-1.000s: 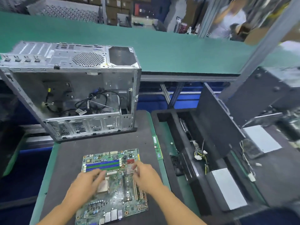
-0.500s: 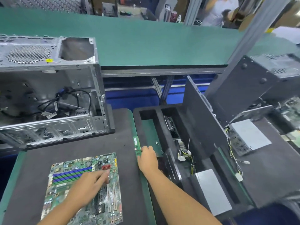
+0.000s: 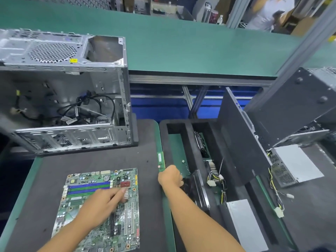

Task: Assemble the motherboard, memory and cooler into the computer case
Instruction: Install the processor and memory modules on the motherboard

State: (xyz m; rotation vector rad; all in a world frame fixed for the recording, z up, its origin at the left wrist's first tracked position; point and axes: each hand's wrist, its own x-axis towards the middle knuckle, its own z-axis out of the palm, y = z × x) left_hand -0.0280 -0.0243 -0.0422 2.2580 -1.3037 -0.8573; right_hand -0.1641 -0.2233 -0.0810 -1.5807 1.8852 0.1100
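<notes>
A green motherboard [image 3: 87,184] with blue and green memory slots lies flat on the black mat [image 3: 94,160]. My left hand [image 3: 101,202] rests on it with straight fingers. A green memory stick [image 3: 161,159] lies along the mat's right edge, and my right hand [image 3: 170,176] curls round its near end. The open silver computer case [image 3: 63,99] lies on its side behind the board, loose black cables inside. No cooler can be made out for certain.
A black foam tray [image 3: 189,140] to the right holds wired parts and a grey power supply [image 3: 243,222]. A black side panel [image 3: 241,139] leans in it. Another power supply [image 3: 298,162] lies at far right. A green conveyor [image 3: 181,42] runs behind; a person stands beyond it.
My right hand left the motherboard, went right to the mat's edge and closed on the memory stick. My left hand stayed on the board. The view swung to the right.
</notes>
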